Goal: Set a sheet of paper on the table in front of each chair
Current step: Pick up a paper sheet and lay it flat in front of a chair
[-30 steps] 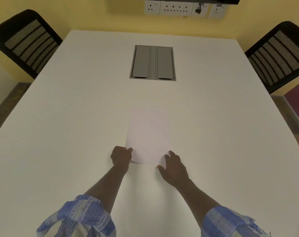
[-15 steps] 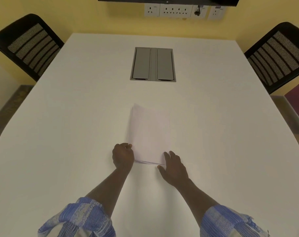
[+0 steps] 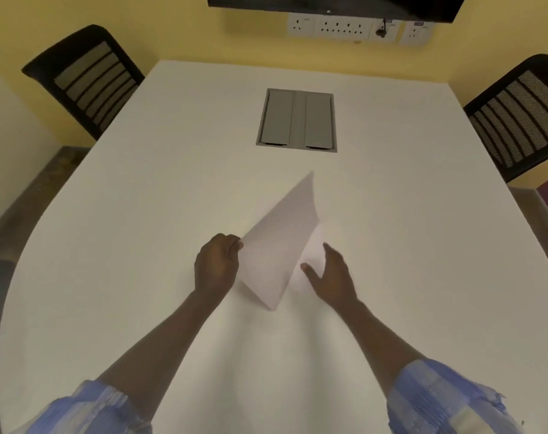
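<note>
Two blue-striped sleeves (image 3: 88, 408) are cut off by the bottom of the view, and the near edge of the white table (image 3: 109, 245) is hidden beneath them. The left hand (image 3: 216, 269) pinches the left edge of a sheet of paper (image 3: 277, 245) between thumb and curled fingers, tilting it up off the table so that its far corner points toward the middle. The right hand (image 3: 332, 277) is open with fingers spread, just beside the sheet's right edge; whether it rests on more paper lying flat there is too blurred to tell. Beyond the sheet the tabletop is bare out to both side edges. A grey cable hatch (image 3: 297, 120) is set into the middle. Black mesh chairs (image 3: 88, 79) stand at the far left and far right corners, the right one cut off by the frame.
</note>
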Available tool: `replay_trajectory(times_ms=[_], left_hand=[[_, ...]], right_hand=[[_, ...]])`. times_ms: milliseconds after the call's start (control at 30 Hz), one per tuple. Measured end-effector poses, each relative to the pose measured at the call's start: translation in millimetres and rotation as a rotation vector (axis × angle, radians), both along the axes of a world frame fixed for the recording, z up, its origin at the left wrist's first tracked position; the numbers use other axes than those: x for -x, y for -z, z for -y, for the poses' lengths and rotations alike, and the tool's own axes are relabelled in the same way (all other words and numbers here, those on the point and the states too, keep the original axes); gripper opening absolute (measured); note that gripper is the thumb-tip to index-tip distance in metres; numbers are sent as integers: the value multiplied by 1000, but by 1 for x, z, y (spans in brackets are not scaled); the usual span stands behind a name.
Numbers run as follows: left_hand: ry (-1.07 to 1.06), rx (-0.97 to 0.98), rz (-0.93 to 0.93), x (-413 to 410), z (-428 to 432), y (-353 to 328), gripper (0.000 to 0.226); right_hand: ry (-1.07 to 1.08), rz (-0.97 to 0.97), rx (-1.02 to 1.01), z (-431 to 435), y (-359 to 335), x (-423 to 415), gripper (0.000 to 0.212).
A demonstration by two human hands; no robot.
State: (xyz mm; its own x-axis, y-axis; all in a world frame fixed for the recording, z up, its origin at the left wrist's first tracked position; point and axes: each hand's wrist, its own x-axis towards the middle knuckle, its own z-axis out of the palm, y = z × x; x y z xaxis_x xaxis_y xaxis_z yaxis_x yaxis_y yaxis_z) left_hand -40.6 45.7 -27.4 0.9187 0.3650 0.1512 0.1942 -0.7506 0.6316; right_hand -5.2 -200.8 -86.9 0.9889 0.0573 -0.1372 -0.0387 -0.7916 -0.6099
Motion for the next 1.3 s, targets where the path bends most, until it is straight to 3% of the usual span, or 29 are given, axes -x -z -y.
replay_trajectory(times_ms=[133, 233, 300, 433, 533, 667, 833, 1000, 1033, 1167, 1300], left_hand=[[78, 14, 63, 30, -30, -30, 14], [100, 107, 77, 53, -54, -48, 11], [96, 203, 55, 69, -73, -58, 11], [52, 312, 25, 98, -116, -68, 12], [-2, 425, 32, 119, -148, -71, 9], [-151, 704, 196, 144, -183, -72, 8], [-473, 971, 294, 172, -210, -53, 18], [-515, 1217, 126, 191, -225, -15, 64], [-503, 1201, 71, 196, -227, -5, 61], [-527, 1092, -8, 211, -237, 35, 7], [-687, 1024, -12, 215, -252, 60, 7]], right_hand=[[60, 102, -192, -6, -45, -21, 93], [38, 63, -284, -9, -69, -33, 98], [-18, -16, -417, -12, -82, -35, 86], [-175, -148, -525, -33, -98, -33, 38], [-226, -164, -575, -61, -106, -22, 32], [-245, -206, -664, -100, -108, -5, 32], [-244, -285, -662, -148, -102, 13, 37], [-185, -376, -677, -191, -83, 24, 40], [-167, -397, -678, -200, -78, 25, 39], [-121, -464, -675, -233, -60, 26, 32], [-79, -486, -604, -265, -39, 27, 12]])
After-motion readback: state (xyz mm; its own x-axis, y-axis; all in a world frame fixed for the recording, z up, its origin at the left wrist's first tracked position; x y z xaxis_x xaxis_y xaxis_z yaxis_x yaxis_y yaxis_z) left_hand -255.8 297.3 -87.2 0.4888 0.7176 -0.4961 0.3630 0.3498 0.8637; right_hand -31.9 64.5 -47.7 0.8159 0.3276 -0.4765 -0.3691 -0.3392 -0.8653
